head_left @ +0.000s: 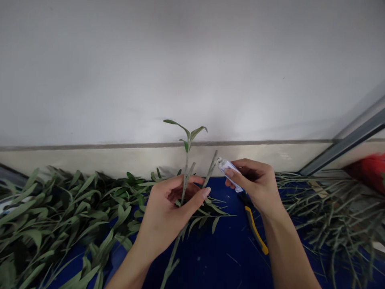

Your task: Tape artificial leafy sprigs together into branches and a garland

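My left hand [171,204] is closed around a grey-green branch [185,176], which stands tilted with a small tuft of leaves at its top and bare forked stubs lower down. One bare side stem [210,168] rises between the thumb and fingers of that hand. My right hand [252,178] pinches a small white and blue tube [231,175]. The tube's nozzle end points left and is at or very near a short stub on the side stem; whether they touch I cannot tell.
Yellow-handled pliers [255,230] lie on the blue tabletop [210,257], partly behind my right wrist. Leafy sprigs [60,216] are heaped at left, bare stems [337,224] at right. A red item [368,170] lies at far right by a metal bar [345,144]. A pale wall [192,72] stands behind.
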Demonstrator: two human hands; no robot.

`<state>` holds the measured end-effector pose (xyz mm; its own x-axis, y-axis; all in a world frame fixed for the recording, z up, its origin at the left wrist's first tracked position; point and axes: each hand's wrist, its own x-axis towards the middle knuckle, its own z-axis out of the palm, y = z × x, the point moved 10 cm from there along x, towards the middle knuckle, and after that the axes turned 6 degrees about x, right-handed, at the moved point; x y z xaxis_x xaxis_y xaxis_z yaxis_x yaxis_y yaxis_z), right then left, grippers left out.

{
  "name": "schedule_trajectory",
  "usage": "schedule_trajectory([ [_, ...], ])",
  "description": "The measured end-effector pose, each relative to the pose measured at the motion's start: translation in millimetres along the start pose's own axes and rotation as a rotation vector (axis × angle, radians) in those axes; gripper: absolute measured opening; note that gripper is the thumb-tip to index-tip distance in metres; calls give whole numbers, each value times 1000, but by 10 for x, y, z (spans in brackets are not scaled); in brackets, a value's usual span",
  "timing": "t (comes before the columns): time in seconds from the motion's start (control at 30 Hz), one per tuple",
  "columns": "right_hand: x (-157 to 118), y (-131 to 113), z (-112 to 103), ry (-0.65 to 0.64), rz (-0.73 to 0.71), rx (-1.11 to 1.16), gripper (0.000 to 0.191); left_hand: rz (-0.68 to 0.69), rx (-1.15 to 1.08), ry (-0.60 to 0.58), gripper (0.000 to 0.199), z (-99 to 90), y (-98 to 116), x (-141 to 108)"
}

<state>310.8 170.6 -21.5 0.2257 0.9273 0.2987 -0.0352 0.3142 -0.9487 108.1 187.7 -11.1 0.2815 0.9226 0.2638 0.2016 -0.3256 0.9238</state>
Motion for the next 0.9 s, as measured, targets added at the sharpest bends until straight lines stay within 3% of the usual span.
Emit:
schedule_trajectory([
  [0.9,-48,-80,51,-69,44,2,12,-14,-1,22,13,-41,9,-5],
])
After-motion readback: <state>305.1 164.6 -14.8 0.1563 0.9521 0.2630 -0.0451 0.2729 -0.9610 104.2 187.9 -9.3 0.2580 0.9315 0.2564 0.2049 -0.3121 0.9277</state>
